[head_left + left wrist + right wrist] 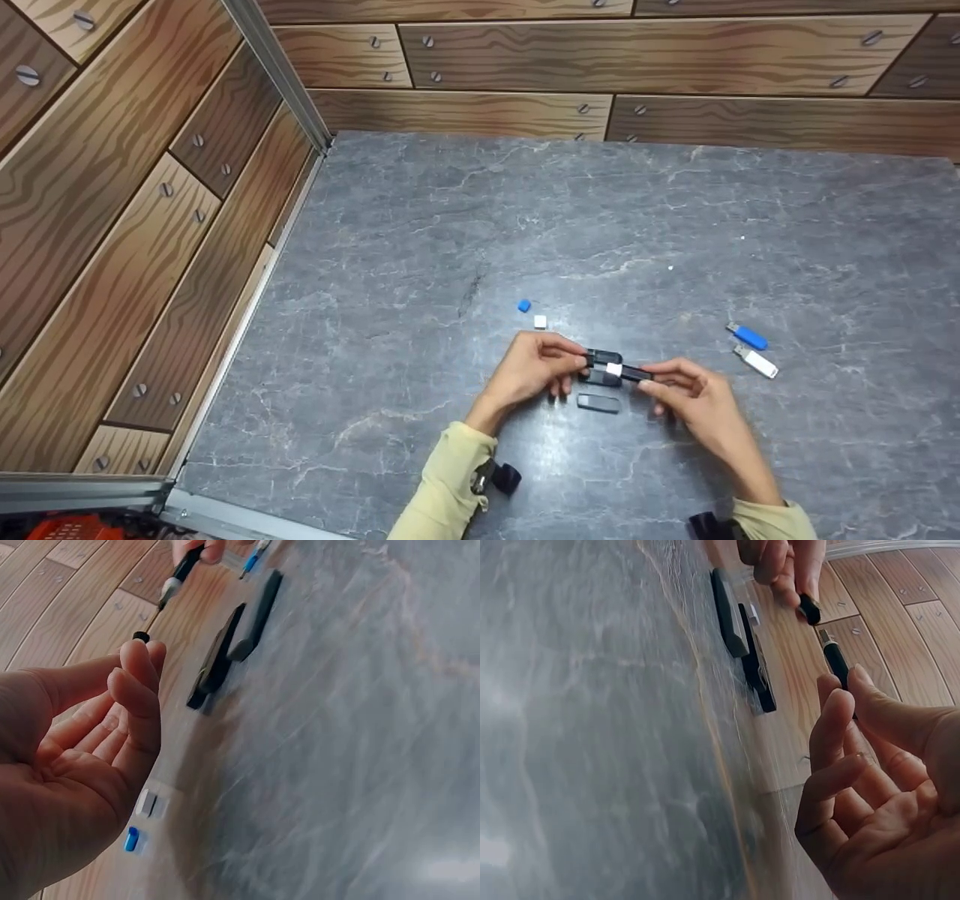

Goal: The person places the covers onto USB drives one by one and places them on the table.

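My left hand pinches a small black cap between thumb and fingertips. Facing it, my right hand grips a black USB flash drive by its rear end, its metal plug bare and pointing at the cap. A short gap shows between cap and plug in the right wrist view. Just beneath the two hands lie dark USB sticks, partly covered by the held drive in the head view. A grey stick lies nearer to me.
Beyond my left hand sit a blue cap and a white cap on the grey marbled table. To the right lie a blue flash drive and a white one, both uncapped. Wood-patterned panels border the table.
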`<state>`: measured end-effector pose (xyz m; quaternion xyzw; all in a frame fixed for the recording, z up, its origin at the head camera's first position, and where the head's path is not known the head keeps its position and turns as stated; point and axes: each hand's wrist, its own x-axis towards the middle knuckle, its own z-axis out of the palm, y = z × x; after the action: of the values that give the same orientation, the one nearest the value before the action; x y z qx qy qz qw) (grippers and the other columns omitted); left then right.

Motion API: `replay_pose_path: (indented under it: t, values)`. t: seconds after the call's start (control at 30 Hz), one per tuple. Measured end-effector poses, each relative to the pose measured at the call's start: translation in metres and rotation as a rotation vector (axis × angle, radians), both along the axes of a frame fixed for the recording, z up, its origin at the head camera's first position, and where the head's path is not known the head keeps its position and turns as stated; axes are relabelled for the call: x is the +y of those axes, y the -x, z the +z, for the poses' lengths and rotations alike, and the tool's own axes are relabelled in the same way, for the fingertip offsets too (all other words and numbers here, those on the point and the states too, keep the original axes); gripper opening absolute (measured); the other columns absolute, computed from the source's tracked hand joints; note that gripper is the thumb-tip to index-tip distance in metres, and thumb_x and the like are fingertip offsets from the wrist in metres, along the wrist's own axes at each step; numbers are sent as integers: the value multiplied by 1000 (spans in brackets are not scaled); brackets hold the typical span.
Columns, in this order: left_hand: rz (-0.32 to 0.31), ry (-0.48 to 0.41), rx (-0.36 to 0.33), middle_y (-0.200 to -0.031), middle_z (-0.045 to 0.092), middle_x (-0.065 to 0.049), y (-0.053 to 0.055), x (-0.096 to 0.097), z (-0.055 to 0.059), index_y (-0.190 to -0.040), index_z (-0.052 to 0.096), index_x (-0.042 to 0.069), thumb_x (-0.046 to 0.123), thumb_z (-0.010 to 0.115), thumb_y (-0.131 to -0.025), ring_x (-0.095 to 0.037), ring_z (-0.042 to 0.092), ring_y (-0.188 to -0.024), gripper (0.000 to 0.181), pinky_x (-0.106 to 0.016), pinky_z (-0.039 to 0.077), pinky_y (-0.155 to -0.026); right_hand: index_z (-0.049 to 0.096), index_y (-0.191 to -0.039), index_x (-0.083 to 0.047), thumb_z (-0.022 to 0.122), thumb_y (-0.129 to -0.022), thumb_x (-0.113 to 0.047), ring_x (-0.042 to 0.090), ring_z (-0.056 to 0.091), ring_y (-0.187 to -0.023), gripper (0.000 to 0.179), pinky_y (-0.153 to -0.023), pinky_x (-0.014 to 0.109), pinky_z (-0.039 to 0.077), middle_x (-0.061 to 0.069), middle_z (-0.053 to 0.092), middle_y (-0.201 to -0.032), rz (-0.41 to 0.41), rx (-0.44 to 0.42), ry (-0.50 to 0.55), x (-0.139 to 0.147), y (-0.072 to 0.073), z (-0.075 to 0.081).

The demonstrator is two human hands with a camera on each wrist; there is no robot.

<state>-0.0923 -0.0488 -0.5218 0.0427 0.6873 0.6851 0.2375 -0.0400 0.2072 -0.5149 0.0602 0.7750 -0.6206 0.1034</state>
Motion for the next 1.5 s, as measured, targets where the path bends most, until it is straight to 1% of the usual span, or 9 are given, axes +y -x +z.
replay_pose_path:
  t: [0.17,0.4,0.57,0.73,0.87,1.13,1.23,1.33,1.5]
  values:
    - [-34,16,11,-95,80,-24,-3,5,0,-112,77,-2,3,75,-95,-8,60,-50,18,-19,48,-45,70,-124,5,79,-92,-4,10,68,-61,34,-49,24,50,-2,81,-89,15,-16,-6,-3,1,0]
    - [-59,41,49,-93,81,-21,-1,8,1,-111,79,3,3,74,-96,-7,59,-49,16,-19,46,-43,70,-124,5,79,-92,-4,10,68,-62,34,-51,24,52,-1,81,-89,32,-6,-7,-4,2,1]
    - [-77,41,51,-88,78,-28,-2,10,2,-111,79,3,2,75,-95,-9,58,-48,17,-20,46,-42,70,-123,5,79,-92,-4,10,67,-61,34,-49,25,51,0,81,-89,55,19,-3,-5,2,0]
    - [-76,43,68,-84,75,-33,-2,14,2,-111,80,2,2,76,-94,-10,57,-47,17,-20,45,-42,71,-121,7,79,-92,-3,9,66,-60,32,-50,24,51,1,82,-88,34,14,3,-7,2,-1]
    - [-72,51,77,-86,77,-30,-2,17,2,-111,80,0,2,76,-94,-8,58,-47,17,-19,45,-43,72,-121,7,79,-92,-3,9,65,-58,31,-49,23,50,0,82,-87,8,-7,1,-9,1,0]
    - [-53,69,55,-85,78,-26,-5,18,0,-110,80,2,1,75,-94,-9,57,-47,17,-18,42,-42,72,-121,7,80,-91,-5,8,64,-57,32,-46,21,47,-2,81,-84,-6,-51,-10,-12,1,0]
    - [-58,72,64,-87,80,-22,-5,17,0,-110,80,2,2,75,-94,-8,57,-48,16,-18,42,-42,73,-122,4,81,-92,-8,8,64,-57,34,-45,22,47,-4,81,-84,0,-63,-33,-11,2,1]
    - [-59,81,80,-90,81,-20,-5,17,1,-111,80,2,4,75,-95,-8,58,-49,16,-18,44,-44,73,-123,3,81,-92,-9,8,65,-58,34,-47,24,49,-3,80,-85,7,-55,-42,-12,4,2]
    - [-45,165,136,-91,82,-11,-3,17,2,-113,79,4,7,78,-93,-7,60,-52,20,-17,48,-48,73,-123,1,80,-94,-12,10,66,-61,33,-49,23,50,1,80,-88,23,-25,-87,-12,10,0]
